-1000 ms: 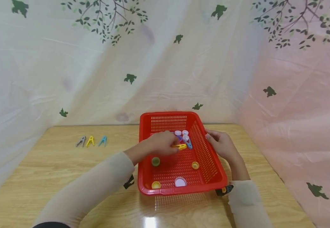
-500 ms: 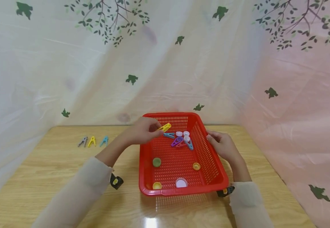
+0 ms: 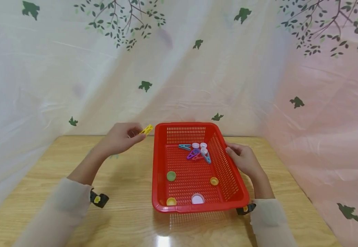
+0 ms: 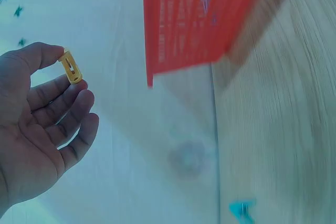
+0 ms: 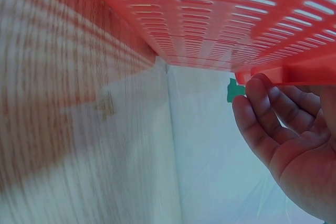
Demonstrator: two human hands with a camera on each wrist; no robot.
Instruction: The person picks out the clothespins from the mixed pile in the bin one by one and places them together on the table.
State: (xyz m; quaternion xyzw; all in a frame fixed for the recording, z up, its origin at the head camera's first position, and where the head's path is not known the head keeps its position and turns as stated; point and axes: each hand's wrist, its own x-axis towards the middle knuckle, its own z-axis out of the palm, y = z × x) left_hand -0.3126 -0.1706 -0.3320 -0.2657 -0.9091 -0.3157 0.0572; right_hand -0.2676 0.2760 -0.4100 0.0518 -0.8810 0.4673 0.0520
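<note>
1. Head view: left hand [image 3: 120,137] is raised at centre left of the frame, just outside the left wall of the red basket [image 3: 160,164], thumb and fingertip pinching a yellow clothes peg [image 3: 146,129] by one end so its body sticks out free toward the basket. Right hand [image 3: 243,159] rests against the basket's right rim, fingers curled onto the edge, seemingly to steady it. The basket is rigid perforated plastic, rectangular with sloping walls. Inside, near the far end, lies a loose cluster of coloured pegs [image 3: 195,153] with small white caps [image 3: 199,146]; nearer the front lie a green cap [image 3: 171,176], two orange-yellow caps [image 3: 214,180] and a white lid [image 3: 197,198]. The wooden table [image 3: 126,212] is glossy, with pale grain.

2. Left wrist view: at upper left, the peg [image 4: 70,66] is a small slotted oblong of hard yellow plastic, nipped between thumb and forefinger; the other fingers [image 4: 73,114] hang loosely open beneath it. The basket [image 4: 194,19] shows blurred at top centre. A teal peg [image 4: 241,209] lies on the table at the bottom.

3. Right wrist view: fingers [image 5: 262,114] at lower right bend up under the basket's rim [image 5: 294,74], touching it; the slotted wall fills the top of the frame.
</note>
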